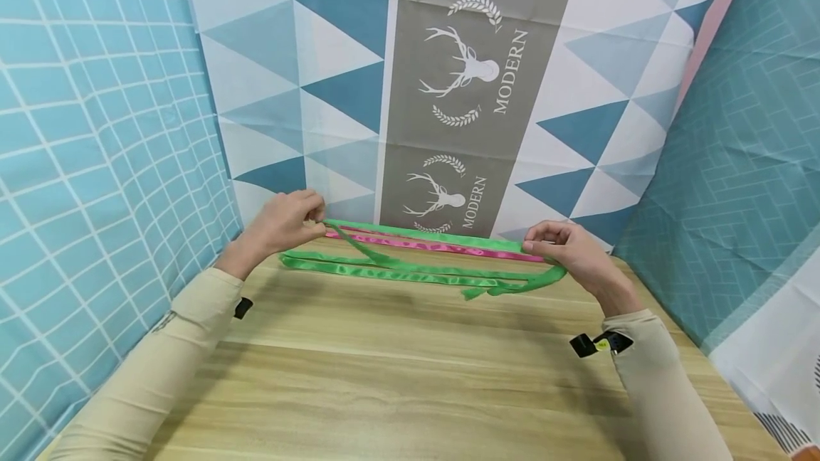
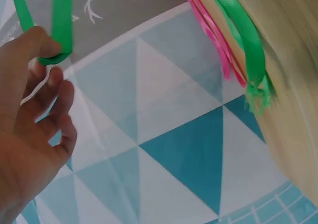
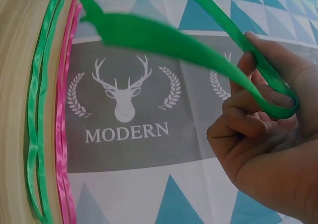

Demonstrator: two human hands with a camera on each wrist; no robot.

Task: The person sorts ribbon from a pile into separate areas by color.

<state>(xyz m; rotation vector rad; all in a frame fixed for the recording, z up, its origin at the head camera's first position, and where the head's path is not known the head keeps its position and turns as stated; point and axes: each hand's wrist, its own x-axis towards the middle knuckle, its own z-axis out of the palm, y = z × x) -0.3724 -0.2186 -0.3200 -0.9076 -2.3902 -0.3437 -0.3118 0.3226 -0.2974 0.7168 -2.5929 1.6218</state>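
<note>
Between my two raised hands a green ribbon (image 1: pixel 423 235) is stretched. My left hand (image 1: pixel 288 223) pinches its left end with thumb and fingers, where the ribbon (image 2: pixel 61 25) folds over in the left wrist view. The right hand (image 1: pixel 573 255) pinches the other end; in the right wrist view the ribbon loops round the thumb and a loose tail (image 3: pixel 149 35) trails from it. Below, a second green ribbon (image 1: pixel 397 277) lies folded lengthwise on the table, its frayed end (image 2: pixel 257 96) visible in the left wrist view. Behind it is a folded pink ribbon (image 3: pixel 60 134), lying parallel.
The wood-grain table (image 1: pixel 384 368) reaches back to a patterned cloth (image 1: pixel 339 55) with triangles and deer heads. A blue checked cloth (image 1: pixel 109 126) hangs at the left and a teal cloth (image 1: pixel 749 162) at the right. Each forearm wears a small black device.
</note>
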